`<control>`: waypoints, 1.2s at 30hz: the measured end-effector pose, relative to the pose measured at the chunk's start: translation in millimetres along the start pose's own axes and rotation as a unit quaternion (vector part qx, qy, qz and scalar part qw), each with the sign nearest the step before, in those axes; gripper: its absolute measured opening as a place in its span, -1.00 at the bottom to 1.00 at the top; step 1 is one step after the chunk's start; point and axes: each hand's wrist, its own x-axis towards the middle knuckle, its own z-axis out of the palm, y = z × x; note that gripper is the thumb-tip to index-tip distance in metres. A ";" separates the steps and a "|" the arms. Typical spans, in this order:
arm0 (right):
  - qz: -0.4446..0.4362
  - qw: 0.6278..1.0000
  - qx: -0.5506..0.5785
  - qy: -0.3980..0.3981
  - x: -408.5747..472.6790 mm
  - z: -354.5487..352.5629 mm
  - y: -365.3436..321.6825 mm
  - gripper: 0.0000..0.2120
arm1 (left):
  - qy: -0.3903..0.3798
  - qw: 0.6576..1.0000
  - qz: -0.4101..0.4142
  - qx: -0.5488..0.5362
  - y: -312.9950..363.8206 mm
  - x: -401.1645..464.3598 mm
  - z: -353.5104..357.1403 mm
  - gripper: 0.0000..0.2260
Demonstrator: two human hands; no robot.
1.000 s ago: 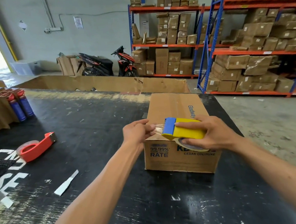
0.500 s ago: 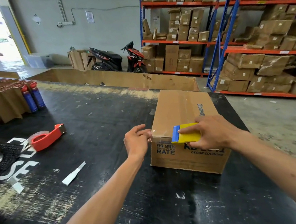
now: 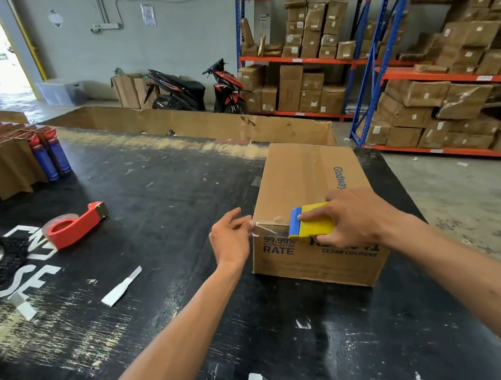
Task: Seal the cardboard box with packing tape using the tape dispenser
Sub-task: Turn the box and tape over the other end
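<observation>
Cardboard box (image 3: 311, 189) sits closed on the black worktable (image 3: 155, 181), near its right edge, printed front panel facing the wearer. Clear tape already runs lengthwise over the top centre seam; judged as 1 strip laid. Right hand (image 3: 354, 219) wraps the yellow-and-blue tape dispenser (image 3: 309, 220), fingers curled over its top, and presses it against the near top edge of the box. A short run of clear tape (image 3: 265, 227) stretches from the blue blade end leftward to the near left corner. Left hand (image 3: 232, 238) sits at that corner, thumb and fingertips partly closed on the tape's free end; whether it pinches or only presses the end to the cardboard, cannot tell. Progress estimate: centre seam done, near edge strip just started. Left to do, as far as visible: pull the dispenser across the near edge, cut, smooth down. Far edge not checkable from this view. A red tape dispenser (image 3: 75, 223) lies unused on the table, well apart to the left.
</observation>
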 end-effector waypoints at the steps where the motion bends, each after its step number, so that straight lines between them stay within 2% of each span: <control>1: 0.001 1.000 0.002 -0.002 1.0 0.1 -0.5 -0.47 | -0.006 1.000 0.004 0.003 0.2 0.6 -0.6 -0.53; 3: 0.003 1.000 0.006 -0.006 3.4 -0.7 -1.0 -0.47 | -0.009 1.000 0.016 0.025 1.5 3.0 -2.2 -0.43; 6: 0.006 1.000 0.003 -0.009 6.0 -0.9 -0.1 -0.46 | 0.009 0.988 0.075 0.133 -0.2 6.7 -4.9 -0.34; 8: 0.007 1.000 0.001 -0.011 7.3 -1.4 -0.1 -0.45 | 0.011 0.955 0.230 0.188 -3.7 4.9 -3.7 -0.44; 10: 0.005 1.000 -0.007 -0.013 9.1 -1.5 -1.2 -0.44 | -0.037 0.897 0.388 0.209 -5.5 4.1 3.8 -0.51; 12: 0.005 1.000 -0.013 -0.017 10.8 -2.7 -2.7 -0.44 | -0.109 0.857 0.452 0.224 -6.1 8.0 14.4 -0.56; 16: 0.011 1.000 -0.011 -0.018 11.0 -5.4 -3.3 -0.44 | -0.182 0.858 0.412 0.247 -16.2 22.2 30.1 -0.58; 21: 0.011 1.000 -0.013 -0.025 11.9 -5.2 -4.2 -0.45 | -0.154 0.840 0.445 0.269 -35.4 29.4 32.6 -0.57; 28: 0.006 1.000 -0.008 -0.025 11.2 -8.0 -2.9 -0.45 | -0.176 0.790 0.482 0.334 -33.0 36.6 25.4 -0.53; 36: -0.007 1.000 -0.005 0.000 -28.5 -8.3 19.2 -0.45 | -0.172 0.776 0.474 0.380 -28.2 35.5 22.7 -0.49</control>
